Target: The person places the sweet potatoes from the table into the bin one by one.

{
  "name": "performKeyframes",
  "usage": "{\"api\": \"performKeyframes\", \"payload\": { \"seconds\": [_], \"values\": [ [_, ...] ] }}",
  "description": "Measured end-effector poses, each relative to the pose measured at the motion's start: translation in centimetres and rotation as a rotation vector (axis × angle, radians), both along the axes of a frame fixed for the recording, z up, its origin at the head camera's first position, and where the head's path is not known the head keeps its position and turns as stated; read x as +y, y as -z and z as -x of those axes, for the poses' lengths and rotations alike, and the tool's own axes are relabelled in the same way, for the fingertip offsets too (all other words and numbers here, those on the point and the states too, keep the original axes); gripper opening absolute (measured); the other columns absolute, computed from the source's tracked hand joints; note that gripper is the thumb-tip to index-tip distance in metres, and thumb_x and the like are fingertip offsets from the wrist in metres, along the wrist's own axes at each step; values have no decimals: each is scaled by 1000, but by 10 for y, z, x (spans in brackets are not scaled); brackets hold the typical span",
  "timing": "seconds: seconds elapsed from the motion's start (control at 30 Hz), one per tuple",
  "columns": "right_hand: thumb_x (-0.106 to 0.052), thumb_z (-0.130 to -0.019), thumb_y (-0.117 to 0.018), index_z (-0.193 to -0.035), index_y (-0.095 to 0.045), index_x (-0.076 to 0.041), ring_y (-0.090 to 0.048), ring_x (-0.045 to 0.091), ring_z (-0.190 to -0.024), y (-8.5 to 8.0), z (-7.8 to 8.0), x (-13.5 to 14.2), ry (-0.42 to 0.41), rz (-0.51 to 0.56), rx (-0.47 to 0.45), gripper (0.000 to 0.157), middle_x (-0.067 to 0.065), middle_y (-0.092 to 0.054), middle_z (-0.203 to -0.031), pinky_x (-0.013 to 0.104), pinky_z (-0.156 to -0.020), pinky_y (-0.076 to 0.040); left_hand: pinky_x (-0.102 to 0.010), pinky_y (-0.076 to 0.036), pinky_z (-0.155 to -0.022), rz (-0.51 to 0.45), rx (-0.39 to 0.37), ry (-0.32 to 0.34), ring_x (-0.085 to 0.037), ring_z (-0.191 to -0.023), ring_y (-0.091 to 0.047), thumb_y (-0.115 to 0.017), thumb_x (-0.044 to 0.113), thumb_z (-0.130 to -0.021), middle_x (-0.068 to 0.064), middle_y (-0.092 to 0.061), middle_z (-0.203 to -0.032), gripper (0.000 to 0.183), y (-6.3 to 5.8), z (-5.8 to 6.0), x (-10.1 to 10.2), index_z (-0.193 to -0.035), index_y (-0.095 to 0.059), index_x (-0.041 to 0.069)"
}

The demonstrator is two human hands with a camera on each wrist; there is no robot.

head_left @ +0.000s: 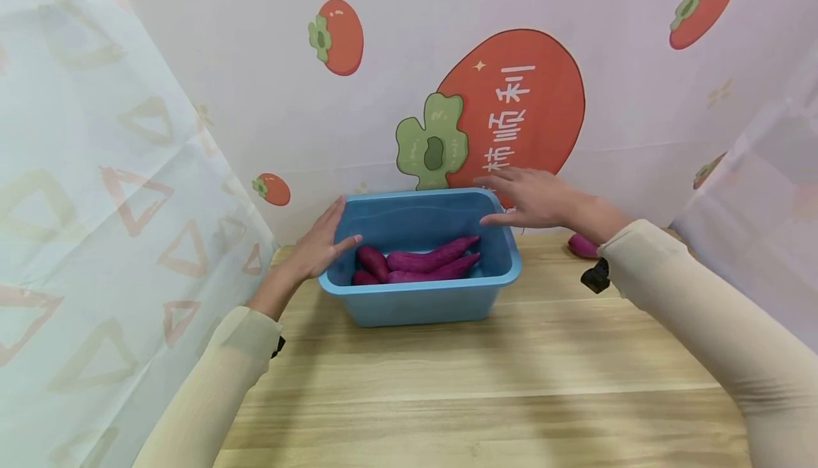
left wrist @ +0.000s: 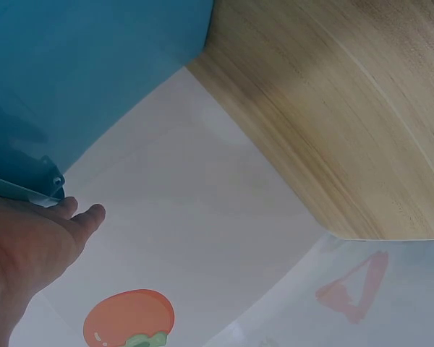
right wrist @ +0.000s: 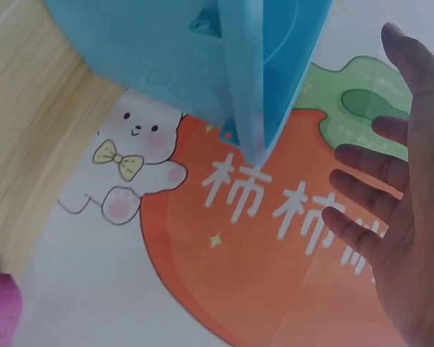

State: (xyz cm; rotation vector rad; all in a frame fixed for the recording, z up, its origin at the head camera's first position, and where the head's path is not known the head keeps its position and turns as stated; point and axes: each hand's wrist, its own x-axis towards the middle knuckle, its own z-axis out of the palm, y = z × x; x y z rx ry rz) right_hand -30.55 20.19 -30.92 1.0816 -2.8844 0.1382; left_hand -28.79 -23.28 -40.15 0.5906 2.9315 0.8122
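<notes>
A blue plastic bin [head_left: 422,309] stands on the wooden table against the back wall. Several purple sweet potatoes [head_left: 424,262] lie inside it. My left hand [head_left: 317,244] is at the bin's left rim, its fingers extended and the thumb pointing over the inside; in the left wrist view, the hand [left wrist: 30,238] is right by the rim, and part of the fingers is hidden. Over the bin's right back corner is my right hand [head_left: 537,198], fingers spread and holding nothing. From the right wrist view, that hand [right wrist: 412,195] appears apart from the bin's rim [right wrist: 257,148].
Another purple sweet potato [head_left: 582,246] lies on the table [head_left: 473,397] at the back right, partly behind my right forearm. Printed cloth [head_left: 224,63] with persimmon pictures hangs behind the table, and more cloth closes in both sides.
</notes>
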Motion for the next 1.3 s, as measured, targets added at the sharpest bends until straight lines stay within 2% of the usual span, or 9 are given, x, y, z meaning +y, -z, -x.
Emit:
{"api": "performKeyframes", "payload": {
  "seconds": [0.37, 0.6, 0.9, 1.03, 1.3],
  "values": [
    [-53, -93, -75, -159, -48, -13, -52, 46, -141, 4, -5, 21, 44, 12, -21, 82, 19, -54, -156, 70, -107, -47, -62, -11, -130, -6, 2, -4, -34, -165, -2, -53, 50, -107, -11, 1, -179, 94, 0, -1, 0, -171, 3, 10],
    [-59, -95, -69, -160, -47, -12, -51, 47, -142, 7, -8, 32, 69, 22, -25, 83, 20, -53, -156, 70, -108, -47, -62, -10, -130, -6, 0, -6, -35, -165, -2, -53, 51, -107, -11, 1, -179, 94, 0, -2, 0, -171, 3, 11],
    [-60, -93, -72, -163, -42, -14, -52, 45, -141, 10, -7, 47, 73, 37, -19, 88, 18, -51, -159, 69, -107, -48, -64, -11, -130, -12, 4, -7, -35, -165, -2, -53, 52, -106, -11, 1, -179, 95, 0, -1, -1, -171, 4, 12],
    [-61, -93, -71, -164, -41, -16, -51, 45, -142, 11, -7, 52, 79, 26, -16, 90, 17, -50, -160, 70, -110, -45, -64, -11, -129, -11, 2, -8, -35, -165, -2, -53, 49, -107, -11, 1, -179, 94, 2, 0, -1, -171, 5, 12],
    [-57, -94, -73, -161, -44, -9, -49, 46, -143, 14, -8, 61, 85, 16, -1, 88, 21, -49, -159, 70, -113, -41, -65, -12, -129, -17, 2, -8, -35, -165, -2, -53, 50, -106, -10, 1, -179, 94, 2, 0, 0, -171, 3, 11]
  ]
}}
